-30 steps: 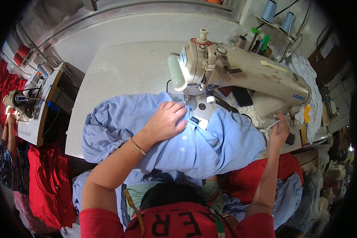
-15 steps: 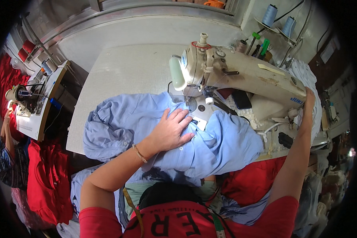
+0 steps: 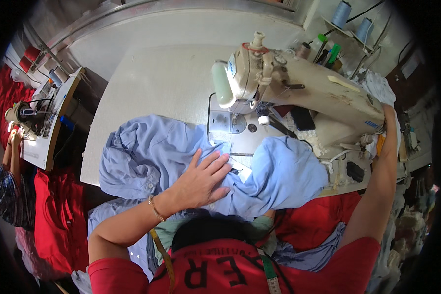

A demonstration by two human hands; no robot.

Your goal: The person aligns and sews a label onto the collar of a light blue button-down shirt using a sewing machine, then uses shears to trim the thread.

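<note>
Now my left hand (image 3: 201, 180) lies flat, unclenched, on the blue button-up shirt (image 3: 169, 147) at the needle plate's (image 3: 236, 123) near edge, my right hand (image 3: 389, 112) at the sewing machine's (image 3: 323, 81) far end, grip hidden: positioning, I'd judge, next calling for steady cloth.

On my end, the pale sewing table (image 3: 147, 78) carries a cream industrial sewing machine (image 3: 328, 83) toward the right. I see a light-blue button-up shirt (image 3: 294, 171) bunched along the near edge, and a small black lump (image 3: 355, 171) right of it.
</note>
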